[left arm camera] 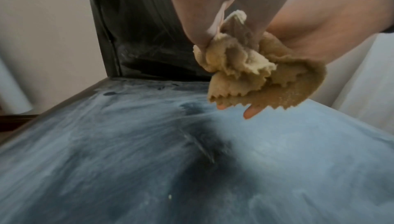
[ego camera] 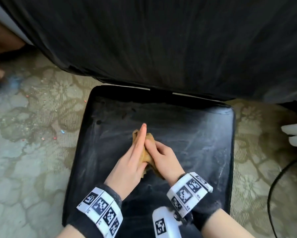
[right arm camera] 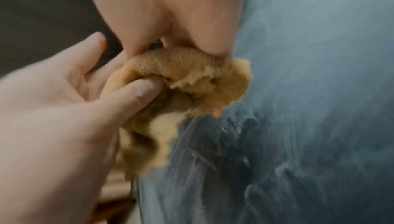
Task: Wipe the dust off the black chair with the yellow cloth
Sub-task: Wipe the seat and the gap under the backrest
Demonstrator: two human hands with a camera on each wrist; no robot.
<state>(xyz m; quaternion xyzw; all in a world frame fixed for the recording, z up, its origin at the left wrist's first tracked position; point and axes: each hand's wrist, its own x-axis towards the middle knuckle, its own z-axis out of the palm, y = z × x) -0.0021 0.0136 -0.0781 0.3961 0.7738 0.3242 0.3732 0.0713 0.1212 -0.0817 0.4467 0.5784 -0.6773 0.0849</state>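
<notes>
Two hands meet over one black chair point(ego camera: 187, 134), and between them I see one yellow cloth point(ego camera: 148, 152), bunched into a wad above the seat's middle. From the head view its long axis runs from about 5 o'clock up toward 11 o'clock, following the fingers. My left hand point(ego camera: 132, 157) lies along the cloth at its 9 o'clock side, with long fingers stretched toward 12 and the thumb tucked under the wad, pinching it. My right hand point(ego camera: 163, 157) comes in from 4 o'clock, its fingers curled round the cloth's other side. In the left wrist view the zigzag-cut edges hang down, and I cannot tell whether they touch the seat. Pale dust streaks cover the seat. One black backrest cover point(ego camera: 161, 40) rises at 12 o'clock.
</notes>
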